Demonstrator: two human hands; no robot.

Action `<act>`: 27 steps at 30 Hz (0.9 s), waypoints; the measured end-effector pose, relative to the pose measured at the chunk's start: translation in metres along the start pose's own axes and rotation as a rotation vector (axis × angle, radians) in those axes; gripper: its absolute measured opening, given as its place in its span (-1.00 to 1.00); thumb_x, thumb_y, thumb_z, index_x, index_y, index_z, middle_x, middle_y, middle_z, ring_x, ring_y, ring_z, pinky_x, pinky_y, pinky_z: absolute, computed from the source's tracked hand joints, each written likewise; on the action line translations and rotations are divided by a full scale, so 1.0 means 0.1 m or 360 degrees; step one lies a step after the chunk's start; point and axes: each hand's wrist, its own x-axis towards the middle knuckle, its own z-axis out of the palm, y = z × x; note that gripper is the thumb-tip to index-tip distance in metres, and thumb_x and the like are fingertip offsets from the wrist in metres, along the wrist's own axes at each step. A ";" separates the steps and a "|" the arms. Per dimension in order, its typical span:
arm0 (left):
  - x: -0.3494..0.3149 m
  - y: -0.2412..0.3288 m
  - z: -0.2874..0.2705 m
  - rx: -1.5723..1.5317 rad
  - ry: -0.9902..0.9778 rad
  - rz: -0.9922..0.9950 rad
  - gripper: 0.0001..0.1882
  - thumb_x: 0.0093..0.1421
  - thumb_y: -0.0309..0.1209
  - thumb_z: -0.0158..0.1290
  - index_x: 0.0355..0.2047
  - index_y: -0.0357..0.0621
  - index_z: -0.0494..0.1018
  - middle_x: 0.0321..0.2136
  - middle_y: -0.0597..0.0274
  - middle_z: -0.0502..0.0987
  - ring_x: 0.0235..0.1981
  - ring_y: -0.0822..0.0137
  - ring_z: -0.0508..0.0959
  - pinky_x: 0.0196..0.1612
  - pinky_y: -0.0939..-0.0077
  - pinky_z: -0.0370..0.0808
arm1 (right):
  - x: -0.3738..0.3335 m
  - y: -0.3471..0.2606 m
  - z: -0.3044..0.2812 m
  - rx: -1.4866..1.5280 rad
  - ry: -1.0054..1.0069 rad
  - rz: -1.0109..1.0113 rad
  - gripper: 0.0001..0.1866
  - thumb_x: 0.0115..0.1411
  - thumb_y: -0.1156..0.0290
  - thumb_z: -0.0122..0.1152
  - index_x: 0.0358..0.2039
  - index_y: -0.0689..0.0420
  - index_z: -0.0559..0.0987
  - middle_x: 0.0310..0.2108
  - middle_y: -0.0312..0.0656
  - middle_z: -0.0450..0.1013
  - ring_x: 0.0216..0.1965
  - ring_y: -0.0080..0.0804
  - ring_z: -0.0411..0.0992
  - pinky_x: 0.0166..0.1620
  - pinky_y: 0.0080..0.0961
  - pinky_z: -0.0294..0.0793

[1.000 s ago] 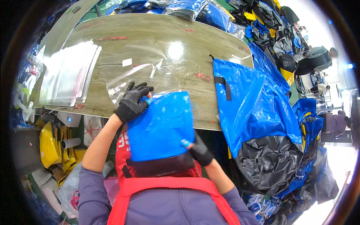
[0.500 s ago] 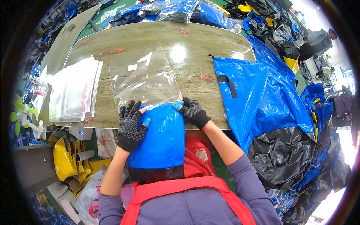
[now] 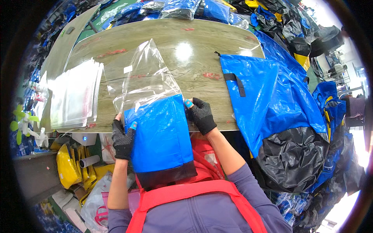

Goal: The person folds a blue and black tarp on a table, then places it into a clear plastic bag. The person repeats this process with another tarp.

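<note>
A folded blue tarpaulin bag (image 3: 159, 134) with a black base lies at the table's near edge and hangs over it toward me. Its far end is inside the mouth of a clear plastic bag (image 3: 149, 73), which lies crumpled on the table with a small white label. My left hand (image 3: 123, 136), in a black dotted fingerless glove, pinches the plastic at the left side of the blue bag. Gloved alike, my right hand (image 3: 201, 115) has its fingers curled at the right corner of the plastic's mouth. Both thumbs wear blue-green tape.
A stack of clear plastic bags (image 3: 75, 95) lies on the left of the wood-patterned table (image 3: 217, 39). A large blue and black bag (image 3: 268, 93) drapes over the right edge. Piled bags (image 3: 178, 9) lie beyond the table. Below left are yellow folded pieces (image 3: 69, 165) and a small fan (image 3: 23, 120).
The blue bag's far end has gone further into the plastic bag, which now bulges upward. My left hand has slid down and left along its side; my right hand shifted slightly right.
</note>
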 end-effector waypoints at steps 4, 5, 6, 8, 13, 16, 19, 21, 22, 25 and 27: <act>-0.16 -0.02 0.04 0.0022 0.0077 0.0172 -0.28 0.12 -0.33 0.18 0.22 -0.28 0.14 0.16 -0.09 0.24 0.21 0.09 0.24 0.27 0.29 0.16 | -0.12 -0.02 0.09 -0.0272 0.0221 -0.0512 -0.74 0.27 0.21 0.13 -0.30 0.17 0.57 -0.57 -0.21 0.47 -0.58 -0.47 0.42 -0.48 -0.46 0.39; -0.19 -0.01 0.05 0.0031 0.0073 0.0082 -0.28 0.12 -0.33 0.18 0.22 -0.28 0.14 0.16 -0.08 0.24 0.21 0.09 0.25 0.27 0.30 0.16 | -0.17 -0.03 0.10 -0.0512 0.0276 -0.0563 -0.73 0.26 0.20 0.12 -0.30 0.17 0.57 -0.55 -0.15 0.47 -0.56 -0.39 0.44 -0.46 -0.42 0.40; -0.20 0.00 0.05 0.0008 0.0088 0.0089 -0.28 0.12 -0.33 0.18 0.22 -0.28 0.14 0.16 -0.08 0.24 0.20 0.09 0.25 0.27 0.30 0.16 | -0.23 -0.04 0.09 -0.0728 0.0316 -0.0688 -0.73 0.26 0.20 0.11 -0.30 0.16 0.56 -0.54 -0.09 0.48 -0.53 -0.30 0.47 -0.44 -0.38 0.42; -0.19 0.02 0.05 -0.0180 0.0098 0.0012 -0.28 0.12 -0.33 0.18 0.22 -0.28 0.14 0.16 -0.07 0.24 0.20 0.09 0.26 0.26 0.31 0.16 | -0.28 -0.06 0.04 -0.0947 0.0343 -0.1042 -0.72 0.26 0.18 0.08 -0.32 0.15 0.56 -0.48 0.03 0.50 -0.45 -0.07 0.51 -0.38 -0.29 0.43; -0.06 0.03 0.06 -0.0177 -0.0044 0.0150 -0.25 0.11 -0.31 0.20 0.24 -0.26 0.12 0.15 -0.11 0.23 0.18 0.06 0.27 0.24 0.29 0.19 | -0.12 -0.09 -0.09 -0.0477 0.0207 -0.0580 -0.74 0.27 0.25 0.11 -0.33 0.21 0.57 -0.53 -0.19 0.51 -0.48 -0.47 0.49 -0.37 -0.51 0.45; -0.06 0.02 0.06 0.0138 -0.0068 0.0198 -0.25 0.11 -0.25 0.19 0.23 -0.25 0.13 0.16 -0.16 0.22 0.18 0.04 0.27 0.24 0.26 0.21 | -0.21 -0.01 -0.11 -0.0990 0.0268 -0.0838 -0.77 0.28 0.26 0.07 -0.34 0.16 0.57 -0.50 -0.08 0.49 -0.46 -0.17 0.51 -0.37 -0.35 0.46; -0.07 0.02 0.00 0.0010 -0.0078 0.0081 -0.27 0.19 -0.20 0.13 0.24 -0.25 0.09 0.16 -0.13 0.26 0.14 0.06 0.33 0.17 0.28 0.30 | -0.54 0.15 -0.12 -0.1086 0.0178 -0.0760 -0.81 0.21 0.27 0.05 -0.32 0.11 0.52 -0.47 0.01 0.46 -0.43 0.01 0.47 -0.37 -0.18 0.45; -0.01 0.03 -0.04 -0.0340 -0.0109 -0.0280 -0.28 0.23 -0.18 0.09 0.25 -0.25 0.06 0.13 -0.10 0.30 0.12 0.08 0.37 0.13 0.31 0.35 | -0.70 0.20 -0.19 -0.1054 -0.0105 -0.0702 -0.78 0.21 0.25 0.07 -0.32 0.14 0.53 -0.46 -0.02 0.48 -0.42 -0.09 0.50 -0.36 -0.24 0.47; 0.06 0.03 -0.06 -0.0250 0.0003 -0.0339 -0.29 0.26 -0.15 0.06 0.26 -0.23 0.03 0.08 -0.05 0.36 0.06 0.15 0.42 0.07 0.37 0.40 | -0.71 0.20 -0.25 -0.0994 -0.0318 -0.0713 -0.77 0.21 0.24 0.08 -0.31 0.15 0.53 -0.46 -0.03 0.49 -0.42 -0.14 0.52 -0.35 -0.26 0.48; 0.23 0.07 -0.07 -0.0353 -0.0095 -0.0415 -0.31 0.25 -0.19 0.08 0.25 -0.23 0.06 -0.03 -0.02 0.47 -0.07 0.22 0.50 -0.04 0.42 0.46 | -0.54 0.07 -0.34 -0.0306 -0.0198 -0.0065 -0.68 0.21 0.17 0.13 -0.29 0.22 0.54 -0.43 -0.11 0.53 -0.39 -0.37 0.54 -0.33 -0.38 0.50; 0.25 0.11 -0.05 -0.0601 -0.0480 -0.0677 -0.30 0.20 -0.16 0.14 0.22 -0.23 0.14 -0.02 0.06 0.46 -0.11 0.27 0.49 -0.09 0.42 0.49 | -0.34 -0.10 -0.35 0.0163 0.0134 0.0144 -0.57 0.19 0.07 0.18 -0.29 0.27 0.55 -0.42 -0.17 0.54 -0.36 -0.42 0.52 -0.26 -0.43 0.52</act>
